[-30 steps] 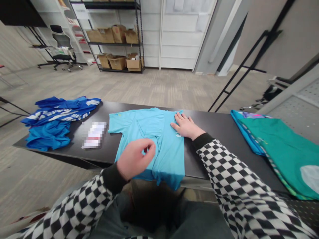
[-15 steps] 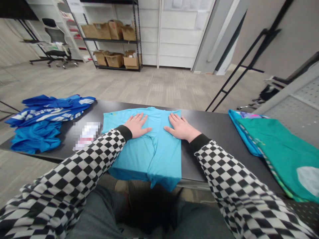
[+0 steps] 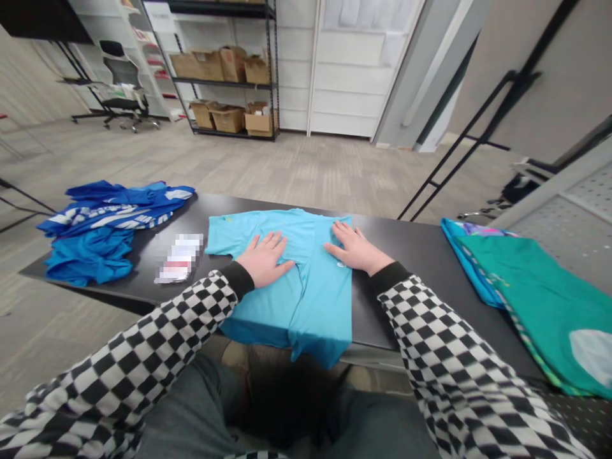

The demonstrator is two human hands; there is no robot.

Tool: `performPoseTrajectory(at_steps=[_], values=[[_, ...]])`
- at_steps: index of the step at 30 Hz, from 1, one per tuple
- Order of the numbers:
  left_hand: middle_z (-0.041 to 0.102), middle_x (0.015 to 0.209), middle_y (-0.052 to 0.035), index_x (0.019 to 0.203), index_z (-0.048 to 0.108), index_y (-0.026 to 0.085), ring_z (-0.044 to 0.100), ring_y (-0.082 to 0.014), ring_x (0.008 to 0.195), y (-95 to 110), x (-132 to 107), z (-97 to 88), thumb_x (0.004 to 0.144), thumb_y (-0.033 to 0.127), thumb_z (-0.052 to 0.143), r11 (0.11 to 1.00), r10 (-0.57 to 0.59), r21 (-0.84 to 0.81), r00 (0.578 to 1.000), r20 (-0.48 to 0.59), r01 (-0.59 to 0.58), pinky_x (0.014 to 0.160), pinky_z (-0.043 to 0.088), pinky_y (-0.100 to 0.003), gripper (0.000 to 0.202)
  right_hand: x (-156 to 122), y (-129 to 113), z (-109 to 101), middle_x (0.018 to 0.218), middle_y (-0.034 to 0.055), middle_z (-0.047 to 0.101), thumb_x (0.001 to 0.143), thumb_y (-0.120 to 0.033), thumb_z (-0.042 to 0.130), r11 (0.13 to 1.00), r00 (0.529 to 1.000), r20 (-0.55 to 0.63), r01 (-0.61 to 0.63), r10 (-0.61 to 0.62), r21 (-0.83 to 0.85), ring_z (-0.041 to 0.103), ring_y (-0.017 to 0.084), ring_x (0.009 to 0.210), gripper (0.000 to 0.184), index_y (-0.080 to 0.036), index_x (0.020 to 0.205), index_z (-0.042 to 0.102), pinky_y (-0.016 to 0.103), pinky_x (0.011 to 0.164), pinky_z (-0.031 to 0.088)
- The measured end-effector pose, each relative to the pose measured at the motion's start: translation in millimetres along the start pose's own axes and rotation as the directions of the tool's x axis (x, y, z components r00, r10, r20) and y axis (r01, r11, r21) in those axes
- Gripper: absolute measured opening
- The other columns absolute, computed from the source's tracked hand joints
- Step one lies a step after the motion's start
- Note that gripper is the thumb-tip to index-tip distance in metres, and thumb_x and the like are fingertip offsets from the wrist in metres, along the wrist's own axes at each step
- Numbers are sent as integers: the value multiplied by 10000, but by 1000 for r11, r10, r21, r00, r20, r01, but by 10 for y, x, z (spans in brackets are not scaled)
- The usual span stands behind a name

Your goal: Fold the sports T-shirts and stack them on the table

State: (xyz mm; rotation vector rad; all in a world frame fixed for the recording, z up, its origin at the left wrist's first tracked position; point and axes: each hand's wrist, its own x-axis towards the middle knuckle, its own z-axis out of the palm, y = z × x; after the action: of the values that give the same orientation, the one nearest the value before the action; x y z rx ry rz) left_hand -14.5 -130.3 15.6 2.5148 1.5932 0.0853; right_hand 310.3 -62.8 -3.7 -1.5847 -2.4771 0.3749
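One light-blue shirt (image 3: 320,306) is lying mid-table, its near part hanging over the near edge of the black table (image 3: 401,268). One sleeve is sticking out left; a crease is running down its middle toward the near edge.

Two hands, both on the shirt, spaced apart, neither gripping. Left hand (image 3: 264,260) is resting flat on the left half, fingers spread. Right hand (image 3: 356,248) is resting at the right edge, near the far corner, fingers slightly spread. Checkered sleeves (image 3: 162,338) on both arms.

Left end: I'm counting at least two loose garments. Dark-blue one with white pattern (image 3: 109,207) is lying farther; plain blue bunch (image 3: 90,255) is lying nearer. One white item with a red band (image 3: 179,258) is lying between those and the shirt; blurred, can't tell what.

Right end: at least two folded garments are stacking up. Green one (image 3: 530,268) is lying on top; blue one (image 3: 466,261) is showing beneath, on the left.

Containers: one black rack (image 3: 224,9) is standing far, left of centre. Seven cardboard boxes (image 3: 234,64) are showing: four middle shelf, three lower. Lower right box (image 3: 259,122) is holding something white; I'm not making out the rest.

One office chair (image 3: 119,95) is standing far left.
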Motion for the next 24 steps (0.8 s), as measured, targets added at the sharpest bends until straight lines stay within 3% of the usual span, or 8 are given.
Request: performPoseTrajectory(at_steps=[4,7,9,13,15,17,21,24], values=[[269,1862,-178,1769,395,162,258,-356,1737,-111,-387,12,1142,636,352,995,49,-79,998,-48,-52,1401,188,-602,788,-11,122,-28,1863,188,254,1113,-699,440,995,998,-59,0,6,104,207,383,1741,848,-180,1782,381,666,1392,164],[353,1837,-171,1746,434,165,342,-335,1707,-442,-512,-135,1142,598,380,996,-9,-84,985,-170,-5,1388,271,-536,745,-5,204,-15,1826,192,355,1105,-619,504,994,997,-71,3,4,108,294,390,1715,773,-200,1751,447,689,1384,180],[516,1734,-215,1678,519,119,480,-350,1622,-765,-439,-309,1132,517,395,983,-184,-57,952,-244,175,1343,359,-508,688,11,247,18,1807,197,389,1091,-583,537,997,998,-53,18,-14,80,309,413,1706,736,-201,1719,503,724,1370,179],[689,1492,-304,1441,716,82,619,-479,1432,-1356,-59,-664,1076,487,460,783,-595,62,775,-213,618,1193,471,-626,602,62,287,75,1803,206,390,1080,-572,547,998,999,-44,30,-28,51,289,421,1710,713,-190,1681,554,737,1361,188],[661,1516,-328,1398,747,89,601,-522,1431,-1515,123,-739,1043,540,514,725,-670,112,734,-115,680,1151,478,-660,619,57,273,46,1797,206,402,1071,-566,560,997,998,-66,13,-8,72,290,419,1710,711,-189,1674,563,743,1359,187],[628,1559,-331,1411,749,104,589,-531,1441,-1598,252,-732,1005,573,570,735,-665,131,745,-48,665,1142,476,-657,645,-27,226,-47,1787,196,429,1066,-565,571,992,992,-127,1,16,127,304,419,1705,697,-203,1661,581,746,1361,183],[629,1569,-310,1457,724,128,629,-524,1394,-1750,388,-630,969,586,607,771,-625,144,781,-22,621,1124,491,-638,679,-660,-13,-361,1623,150,653,1065,-615,605,917,932,-340,22,124,397,573,386,1548,628,-258,1576,675,635,1335,376],[684,1502,-284,1421,729,133,676,-474,1340,-1902,439,-605,965,616,626,797,-593,156,805,12,584,1095,531,-519,673,-1632,-242,-517,1256,120,837,1029,-680,658,748,918,-279,-27,281,663,789,346,1186,499,-294,1301,820,542,1129,607]])
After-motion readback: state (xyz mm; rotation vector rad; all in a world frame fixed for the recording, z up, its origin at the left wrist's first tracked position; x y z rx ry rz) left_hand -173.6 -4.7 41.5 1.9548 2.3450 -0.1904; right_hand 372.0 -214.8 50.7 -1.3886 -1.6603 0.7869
